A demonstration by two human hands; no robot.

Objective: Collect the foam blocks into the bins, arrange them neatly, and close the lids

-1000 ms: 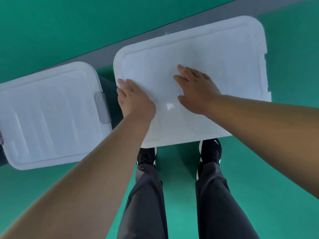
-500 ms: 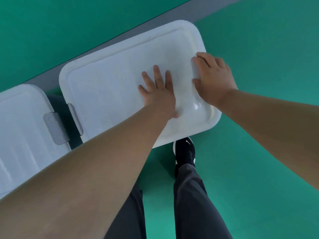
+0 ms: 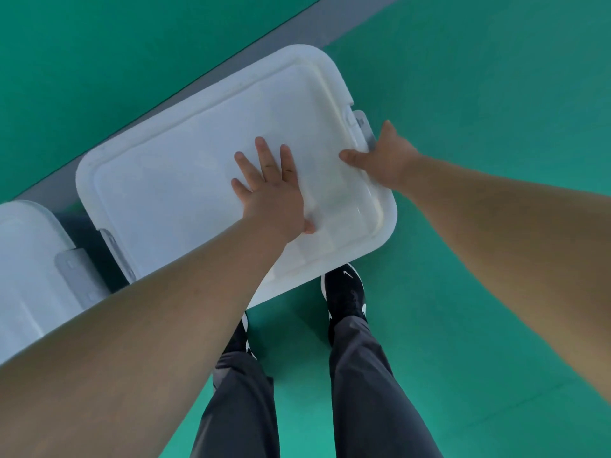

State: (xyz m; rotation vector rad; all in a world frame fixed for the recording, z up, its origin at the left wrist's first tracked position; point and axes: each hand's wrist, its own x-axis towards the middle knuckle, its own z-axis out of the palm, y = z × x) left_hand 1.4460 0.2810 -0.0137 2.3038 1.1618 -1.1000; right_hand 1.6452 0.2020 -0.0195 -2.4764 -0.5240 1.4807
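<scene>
**White bin lid, both hands applied**

White lid (image 3: 198,180): lies flat at mid-scene on the green floor (image 3: 496,292), its far side along a grey strip (image 3: 231,57).
Left hand (image 3: 271,193): palm down on the lid's right half, fingers straight and slightly spread.
Right hand (image 3: 386,160): grips the lid's right end, thumb on top, fingers curled over the rim beside the grey latch (image 3: 363,127). The fingertips are hidden, so contact with the latch cannot be told.
Second lid (image 3: 23,269): just beside, on the left.
Black shoes (image 3: 344,292), grey trousers (image 3: 363,391): near side.
</scene>
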